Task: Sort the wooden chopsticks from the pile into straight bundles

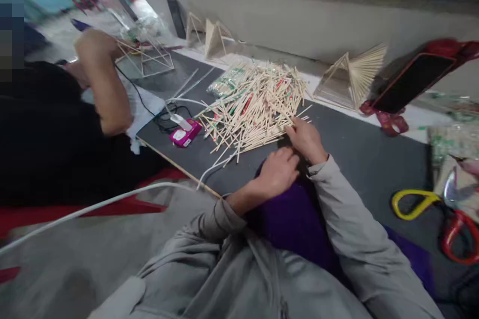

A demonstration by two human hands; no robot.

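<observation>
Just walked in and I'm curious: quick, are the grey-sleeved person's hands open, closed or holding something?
Left hand: fingers curled; whether it holds anything cannot be told.
Right hand: fingers bent at the sticks; whether it grips any cannot be told.

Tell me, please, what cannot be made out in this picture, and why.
All in the head view:
Left hand: palm hidden by its own back; any held thing is unseen.
Right hand: fingertips blurred against the sticks; grip unclear.
Co-worker's hand: blurred; grip unclear.
Scissors: partly cut off by the right edge.
Pink box: markings too small.
</observation>
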